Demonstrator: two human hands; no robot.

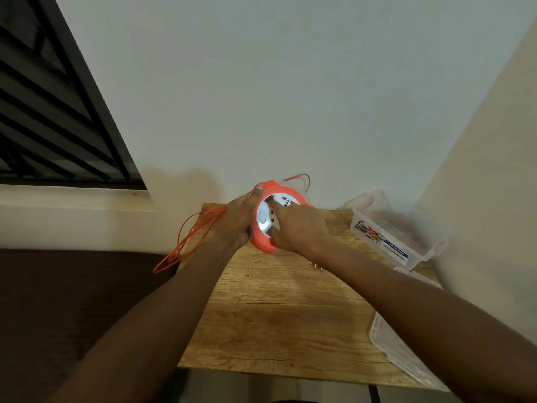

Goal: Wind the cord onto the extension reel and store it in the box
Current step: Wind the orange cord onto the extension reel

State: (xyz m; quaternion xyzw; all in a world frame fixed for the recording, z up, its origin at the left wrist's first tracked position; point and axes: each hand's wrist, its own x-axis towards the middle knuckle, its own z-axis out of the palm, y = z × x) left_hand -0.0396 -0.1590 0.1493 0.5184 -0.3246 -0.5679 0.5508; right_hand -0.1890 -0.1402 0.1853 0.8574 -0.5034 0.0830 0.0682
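An orange extension reel [263, 242] with a white socket face is held upright above the far end of the wooden table [279, 321]. My left hand [236, 221] grips its left rim, thumb over the top. My right hand [296, 225] rests on the white face, fingers pressed on the centre. Loose orange cord [186, 242] hangs in loops off the table's left edge, and a short loop rises behind the reel near the wall. A clear plastic box [398, 228] stands open at the far right corner. The plug's metal pins [318, 267] peek out under my right forearm.
A clear lid [404, 353] lies along the table's right edge. White walls close in behind and to the right. A dark barred window [52, 112] is at the upper left, and a dark brown surface [72, 301] lies left of the table.
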